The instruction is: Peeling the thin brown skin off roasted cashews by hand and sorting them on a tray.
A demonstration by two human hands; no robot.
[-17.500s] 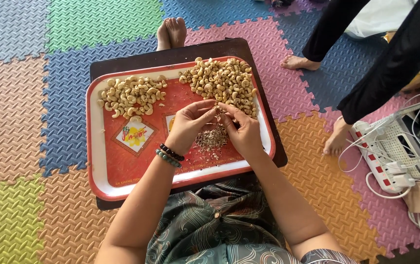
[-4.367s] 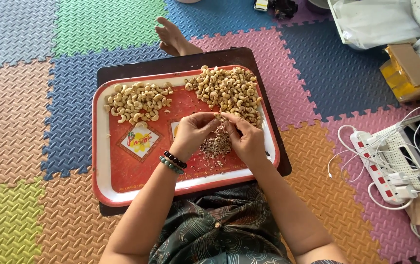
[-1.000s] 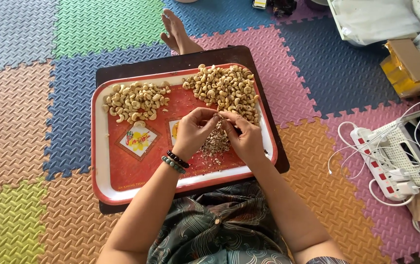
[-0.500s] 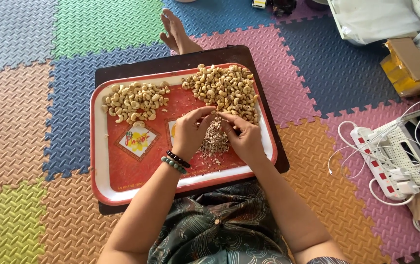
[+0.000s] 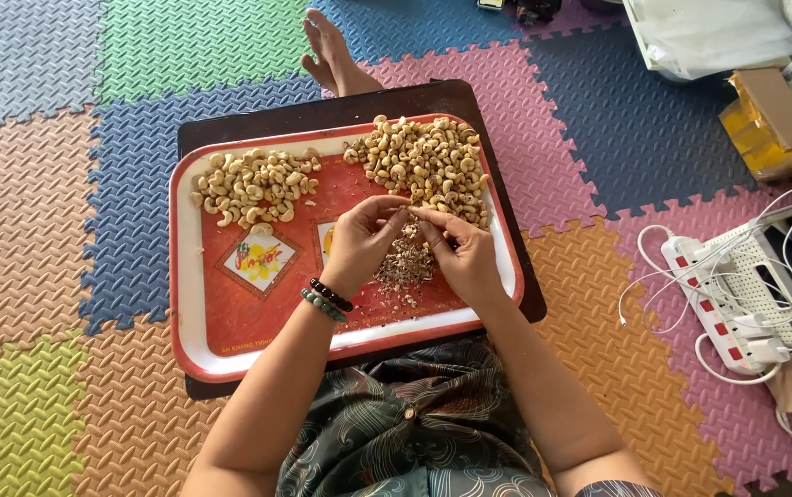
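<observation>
A red tray with a white rim (image 5: 184, 304) rests on a dark board (image 5: 258, 115) over my lap. My left hand (image 5: 364, 241) and my right hand (image 5: 460, 253) meet fingertip to fingertip above the tray's middle, pinching one cashew nut (image 5: 412, 213) between them. Right under the fingers lies a small heap of brownish skins (image 5: 402, 265). A pile of pale cashews (image 5: 253, 184) sits at the tray's far left. A bigger pile of cashews (image 5: 428, 166) lies at the far right, just beyond my fingers.
Coloured foam mats (image 5: 37, 212) cover the floor. My bare foot (image 5: 327, 51) sticks out beyond the board. A white power strip with tangled cables (image 5: 737, 304) lies at the right, with a cardboard box (image 5: 774, 115) and a white bag (image 5: 709, 32) farther back.
A person standing at the right has left. Both hands stay joined over the skin heap, the fingers only shifting slightly; the view has drifted a little.
</observation>
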